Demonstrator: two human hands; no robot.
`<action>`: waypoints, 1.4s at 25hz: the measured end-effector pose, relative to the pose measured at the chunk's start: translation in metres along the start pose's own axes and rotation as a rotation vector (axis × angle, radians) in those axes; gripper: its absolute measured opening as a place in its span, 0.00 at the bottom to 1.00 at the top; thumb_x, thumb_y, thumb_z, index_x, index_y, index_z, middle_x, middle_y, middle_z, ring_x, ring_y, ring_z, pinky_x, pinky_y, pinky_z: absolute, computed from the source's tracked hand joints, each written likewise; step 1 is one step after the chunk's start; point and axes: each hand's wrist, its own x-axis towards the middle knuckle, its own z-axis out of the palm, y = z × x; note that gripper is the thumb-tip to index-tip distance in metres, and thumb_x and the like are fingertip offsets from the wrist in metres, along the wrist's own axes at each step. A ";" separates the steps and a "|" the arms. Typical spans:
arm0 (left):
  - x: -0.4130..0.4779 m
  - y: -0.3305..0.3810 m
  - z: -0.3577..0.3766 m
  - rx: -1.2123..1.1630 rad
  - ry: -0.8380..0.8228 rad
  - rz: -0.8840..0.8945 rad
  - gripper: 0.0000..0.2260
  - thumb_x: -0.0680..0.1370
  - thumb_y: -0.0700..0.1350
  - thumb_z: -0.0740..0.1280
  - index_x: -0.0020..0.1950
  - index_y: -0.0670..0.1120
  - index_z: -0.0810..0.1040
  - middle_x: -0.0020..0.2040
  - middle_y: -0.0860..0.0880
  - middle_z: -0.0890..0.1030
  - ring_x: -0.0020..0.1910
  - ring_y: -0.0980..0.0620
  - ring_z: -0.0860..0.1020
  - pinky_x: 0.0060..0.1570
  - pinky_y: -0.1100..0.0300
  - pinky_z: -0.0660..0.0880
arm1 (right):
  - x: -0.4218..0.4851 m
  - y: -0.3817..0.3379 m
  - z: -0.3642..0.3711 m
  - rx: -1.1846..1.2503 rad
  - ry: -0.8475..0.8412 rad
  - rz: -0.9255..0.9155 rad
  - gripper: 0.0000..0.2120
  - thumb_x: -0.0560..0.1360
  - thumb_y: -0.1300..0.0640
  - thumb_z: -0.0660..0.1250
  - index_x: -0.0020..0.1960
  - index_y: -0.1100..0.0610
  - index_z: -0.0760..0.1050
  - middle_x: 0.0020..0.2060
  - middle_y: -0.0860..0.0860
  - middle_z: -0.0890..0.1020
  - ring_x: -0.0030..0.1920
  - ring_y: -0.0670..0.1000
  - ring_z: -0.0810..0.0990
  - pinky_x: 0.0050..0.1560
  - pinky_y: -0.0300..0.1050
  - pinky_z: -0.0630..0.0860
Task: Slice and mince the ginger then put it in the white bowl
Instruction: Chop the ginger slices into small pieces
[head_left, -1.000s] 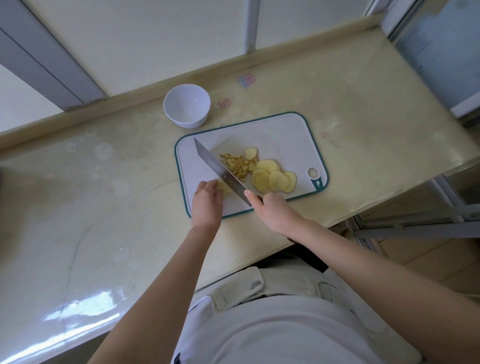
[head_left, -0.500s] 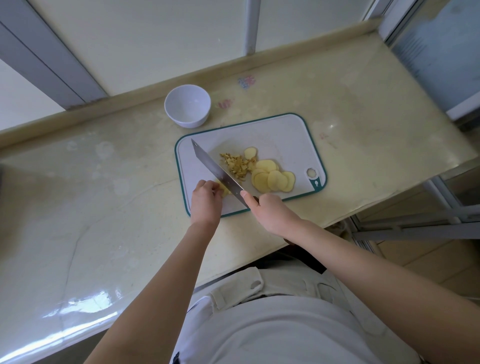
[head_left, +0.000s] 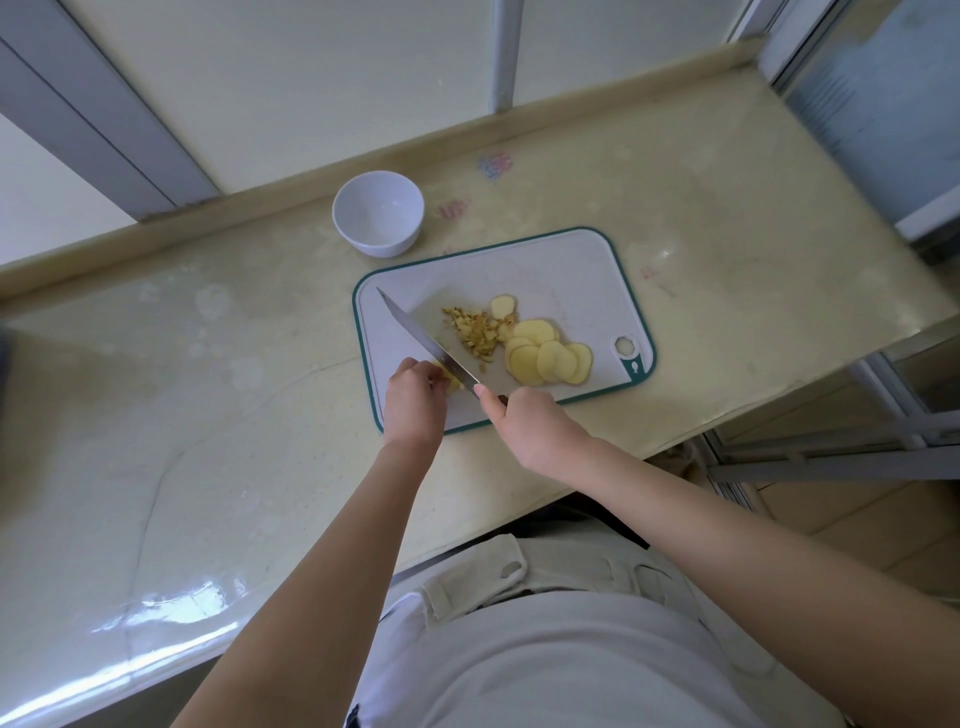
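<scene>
Left hand (head_left: 415, 400) curled, fingers pinning ginger stack (head_left: 451, 379) at near-left corner of cutting board (head_left: 571, 270); stack mostly hidden, probably slices. Right hand (head_left: 524, 421) clenched round knife (head_left: 421, 338) handle. Blade runs diagonally away-left, edge against stack's right side. Minced pile (head_left: 475, 332) and loose slices (head_left: 545, 358) lie right of blade. White bowl (head_left: 378, 213) empty, beyond board on bench (head_left: 208, 415).

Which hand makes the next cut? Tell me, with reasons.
Right. The right hand grips the knife, its blade against the ginger piece that the left hand holds down on the cutting board.
</scene>
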 end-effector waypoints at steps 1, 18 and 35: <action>0.001 0.000 0.000 0.003 -0.001 0.000 0.08 0.77 0.36 0.63 0.52 0.37 0.80 0.51 0.41 0.76 0.45 0.43 0.76 0.45 0.57 0.72 | 0.003 0.002 0.002 -0.078 -0.008 -0.038 0.35 0.78 0.69 0.54 0.77 0.60 0.35 0.33 0.52 0.57 0.30 0.48 0.58 0.27 0.41 0.59; 0.000 -0.002 -0.001 0.030 0.002 0.022 0.10 0.77 0.34 0.61 0.52 0.37 0.81 0.51 0.41 0.77 0.46 0.43 0.76 0.43 0.59 0.69 | 0.016 0.015 0.022 0.064 0.086 -0.163 0.26 0.81 0.41 0.47 0.37 0.60 0.67 0.31 0.53 0.69 0.32 0.52 0.69 0.44 0.48 0.69; -0.005 -0.005 0.003 -0.110 0.057 0.001 0.10 0.77 0.36 0.64 0.58 0.38 0.77 0.51 0.43 0.77 0.48 0.47 0.76 0.48 0.63 0.70 | 0.022 0.021 0.002 0.197 0.078 -0.165 0.28 0.81 0.39 0.49 0.30 0.57 0.58 0.26 0.54 0.63 0.26 0.52 0.61 0.34 0.46 0.64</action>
